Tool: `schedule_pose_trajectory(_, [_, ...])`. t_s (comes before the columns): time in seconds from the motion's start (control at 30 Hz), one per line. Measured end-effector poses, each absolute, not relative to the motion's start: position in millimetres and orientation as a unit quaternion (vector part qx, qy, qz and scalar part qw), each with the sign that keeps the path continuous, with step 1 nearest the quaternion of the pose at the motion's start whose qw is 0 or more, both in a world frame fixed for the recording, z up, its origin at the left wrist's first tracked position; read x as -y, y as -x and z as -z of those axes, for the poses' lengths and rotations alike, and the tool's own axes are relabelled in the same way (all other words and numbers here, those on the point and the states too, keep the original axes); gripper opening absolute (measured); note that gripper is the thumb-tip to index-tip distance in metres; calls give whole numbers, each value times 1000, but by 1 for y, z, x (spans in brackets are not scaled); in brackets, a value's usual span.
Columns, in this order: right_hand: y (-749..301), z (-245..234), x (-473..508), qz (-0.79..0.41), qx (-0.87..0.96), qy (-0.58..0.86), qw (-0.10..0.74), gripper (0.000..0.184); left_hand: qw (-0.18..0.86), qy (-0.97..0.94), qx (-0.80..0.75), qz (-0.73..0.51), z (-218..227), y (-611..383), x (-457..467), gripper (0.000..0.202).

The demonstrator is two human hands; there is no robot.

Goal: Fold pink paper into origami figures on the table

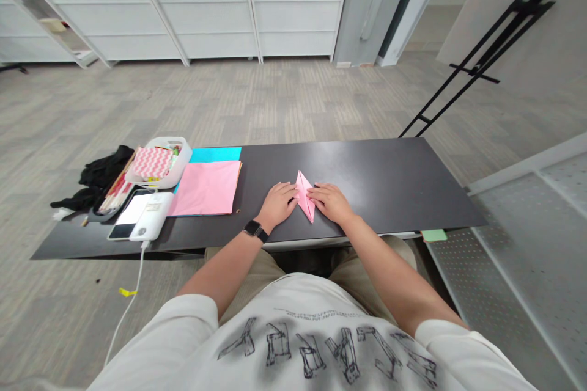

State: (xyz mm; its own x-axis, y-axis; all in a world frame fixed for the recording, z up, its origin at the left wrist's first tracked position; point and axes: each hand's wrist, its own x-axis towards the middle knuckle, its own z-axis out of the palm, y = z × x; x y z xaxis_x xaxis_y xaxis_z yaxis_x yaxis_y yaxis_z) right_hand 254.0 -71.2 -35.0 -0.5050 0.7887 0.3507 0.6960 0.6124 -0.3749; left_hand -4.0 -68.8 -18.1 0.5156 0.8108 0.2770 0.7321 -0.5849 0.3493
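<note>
There are two hands (pixel 278 203) (pixel 332 201), one folded paper (pixel 304 192), one watch (pixel 252 228), one power bank (pixel 151 217) and one basket (pixel 184 156).

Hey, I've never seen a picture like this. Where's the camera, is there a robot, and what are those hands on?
There's no robot, just a person at a dark table. This single picture comes from a camera worn on their head, looking forward and down. The left hand, with a watch on its wrist, and the right hand touch opposite sides of a folded pink paper lying on the table. Toward the picture's left are coloured sheets, a filled white tub and a white device with a cable.
</note>
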Motion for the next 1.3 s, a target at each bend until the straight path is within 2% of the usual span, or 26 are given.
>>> schedule_pose_trajectory(0.17, [-253, 33, 74, -96, 860, 431, 256, 30, 92, -866, -444, -211, 21, 4, 68, 32])
schedule_pose_trajectory(0.37, [-255, 31, 78, -94, 880, 402, 234, 42, 93, -860, -452, -219, 22, 4, 69, 29])
schedule_pose_trajectory(0.5, [-254, 29, 77, -90, 887, 399, 214, 39, 79, -857, -454, -229, 18, 5, 73, 24])
schedule_pose_trajectory(0.93, [-255, 29, 76, -110, 884, 400, 216, 40, 7, -870, -462, -170, 12, 13, 94, 38])
schedule_pose_trajectory(1.3, [-256, 33, 74, -110, 882, 399, 227, 36, -30, -858, -501, -113, -2, -14, 73, 49])
